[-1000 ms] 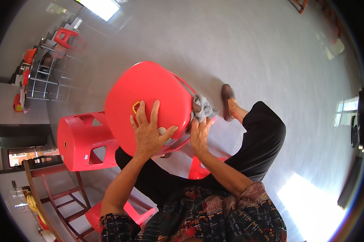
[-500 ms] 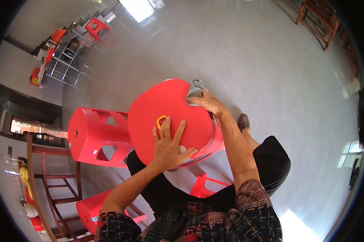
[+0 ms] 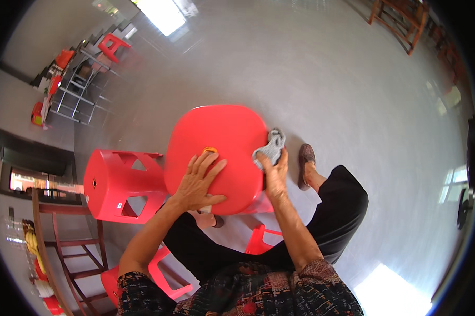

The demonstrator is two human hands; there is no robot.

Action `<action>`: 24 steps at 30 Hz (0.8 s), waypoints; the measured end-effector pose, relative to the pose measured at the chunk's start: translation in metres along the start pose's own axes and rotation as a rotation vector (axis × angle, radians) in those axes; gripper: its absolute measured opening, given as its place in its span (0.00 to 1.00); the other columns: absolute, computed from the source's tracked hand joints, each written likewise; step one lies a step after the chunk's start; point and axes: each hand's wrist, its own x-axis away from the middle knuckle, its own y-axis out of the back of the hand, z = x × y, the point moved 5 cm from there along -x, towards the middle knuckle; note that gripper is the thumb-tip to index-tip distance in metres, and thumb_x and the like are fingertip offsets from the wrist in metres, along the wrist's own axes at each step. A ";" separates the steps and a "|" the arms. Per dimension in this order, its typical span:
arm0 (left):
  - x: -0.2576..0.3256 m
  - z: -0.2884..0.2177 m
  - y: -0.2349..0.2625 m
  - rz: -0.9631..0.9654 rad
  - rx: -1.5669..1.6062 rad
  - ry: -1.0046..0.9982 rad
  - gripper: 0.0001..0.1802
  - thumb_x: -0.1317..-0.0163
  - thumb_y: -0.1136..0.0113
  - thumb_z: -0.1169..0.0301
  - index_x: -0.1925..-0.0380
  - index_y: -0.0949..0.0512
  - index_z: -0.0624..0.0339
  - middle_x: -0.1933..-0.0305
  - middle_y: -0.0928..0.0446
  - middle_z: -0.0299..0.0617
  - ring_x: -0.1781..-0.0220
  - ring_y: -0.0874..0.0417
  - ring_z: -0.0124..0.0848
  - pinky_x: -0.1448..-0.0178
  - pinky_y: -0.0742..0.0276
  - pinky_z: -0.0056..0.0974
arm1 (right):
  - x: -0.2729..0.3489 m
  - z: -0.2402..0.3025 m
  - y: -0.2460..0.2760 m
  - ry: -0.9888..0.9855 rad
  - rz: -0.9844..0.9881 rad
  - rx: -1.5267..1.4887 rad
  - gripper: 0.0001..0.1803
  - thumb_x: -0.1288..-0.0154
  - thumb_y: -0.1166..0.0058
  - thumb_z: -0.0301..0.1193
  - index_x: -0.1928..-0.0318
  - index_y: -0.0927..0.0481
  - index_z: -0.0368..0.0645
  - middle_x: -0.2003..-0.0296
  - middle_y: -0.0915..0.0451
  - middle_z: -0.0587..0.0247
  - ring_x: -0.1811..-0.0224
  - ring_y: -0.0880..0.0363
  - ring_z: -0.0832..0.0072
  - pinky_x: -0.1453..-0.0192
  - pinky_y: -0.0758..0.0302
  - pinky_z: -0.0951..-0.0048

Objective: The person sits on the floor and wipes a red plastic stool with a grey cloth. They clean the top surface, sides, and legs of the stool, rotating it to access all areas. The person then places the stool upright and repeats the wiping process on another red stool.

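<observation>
A red plastic stool (image 3: 227, 131) is in front of me, its seat facing up toward me, with an orange-rimmed hole near the middle. My left hand (image 3: 199, 181) lies spread on the seat, fingertips by that hole, holding nothing. At the seat's right edge my right hand (image 3: 276, 176) grips a grey cloth (image 3: 271, 148), which is pressed against the rim and bunched above the fingers.
Another red stool (image 3: 121, 184) lies on its side to the left. More red stool parts (image 3: 169, 274) show by my legs. A wooden ladder-like frame (image 3: 74, 242) stands at lower left. Metal-legged furniture (image 3: 74, 95) is at far left, a wooden chair (image 3: 400, 21) at far right.
My right hand with the cloth has moved down along the stool's right edge. The stool has turned and tilted a little, its seat now facing me more. My left hand has slid slightly left.
</observation>
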 end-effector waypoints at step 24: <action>-0.012 -0.033 -0.013 0.068 -0.070 0.307 0.52 0.42 0.51 0.36 0.31 0.45 0.67 0.26 0.57 0.65 0.26 0.55 0.62 0.28 0.58 0.64 | -0.181 -0.157 0.035 0.027 0.327 0.683 0.24 0.31 0.59 0.49 0.44 0.23 0.51 0.43 0.24 0.54 0.39 0.29 0.55 0.38 0.32 0.62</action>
